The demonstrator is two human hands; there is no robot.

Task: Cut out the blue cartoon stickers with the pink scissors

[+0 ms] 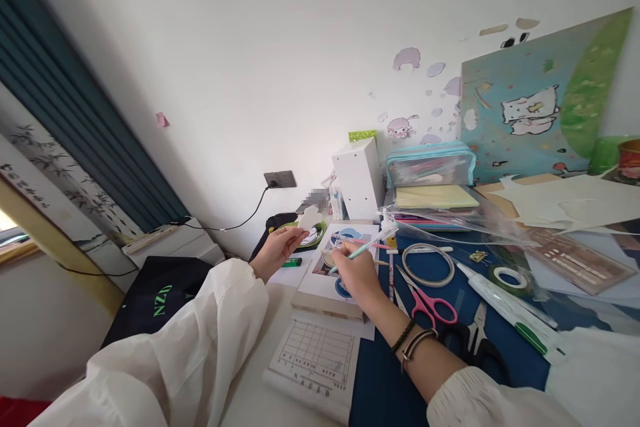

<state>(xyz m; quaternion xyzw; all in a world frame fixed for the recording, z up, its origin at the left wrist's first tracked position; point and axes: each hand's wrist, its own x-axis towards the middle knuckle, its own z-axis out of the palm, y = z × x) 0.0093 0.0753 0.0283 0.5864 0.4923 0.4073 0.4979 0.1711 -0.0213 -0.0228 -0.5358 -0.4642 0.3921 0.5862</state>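
The hands are apart, the left hand [281,251] pinching a white cut-out [309,217] at the far left of a printed sheet [311,285], the right hand [358,275] gripping a mint pen [367,248] above it, seemingly at pen work, where any stroke calls for steady fingers

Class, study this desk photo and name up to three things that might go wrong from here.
The right forearm is close to the pink scissors and black scissors, so a sideways move might knock or scrape against them.

The right hand holds a pen low over the printed sheet, so a slip might leave a stray mark.

The left hand holds the thin white cut-out by its edge; it might bend.
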